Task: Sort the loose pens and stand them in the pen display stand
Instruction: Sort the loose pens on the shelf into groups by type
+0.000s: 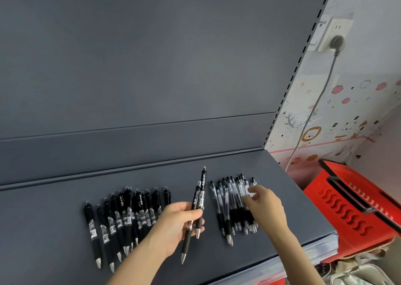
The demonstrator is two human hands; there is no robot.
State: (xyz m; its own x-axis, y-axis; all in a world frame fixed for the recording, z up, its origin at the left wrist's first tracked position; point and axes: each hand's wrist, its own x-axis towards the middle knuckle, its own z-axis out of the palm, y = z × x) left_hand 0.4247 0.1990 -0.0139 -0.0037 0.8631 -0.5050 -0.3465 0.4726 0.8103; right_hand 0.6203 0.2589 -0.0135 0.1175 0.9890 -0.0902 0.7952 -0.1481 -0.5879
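Two groups of pens lie on a dark grey shelf [65,198]. Several black-barrelled pens [121,217] lie side by side at the left, tips toward me. Several clear-barrelled pens [230,202] lie at the right. My left hand [175,221] is shut on two black pens [196,206], held tip down above the shelf between the groups. Over the clear-barrelled group my right hand [264,204] rests, fingers bent onto the pens; whether it grips one cannot be told. No pen display stand is in view.
The shelf's grey back panel [152,67] rises behind the pens. A red plastic basket [351,211] sits just right of the shelf's edge. A wall socket with a plug [336,41] and a hanging cable are at the upper right.
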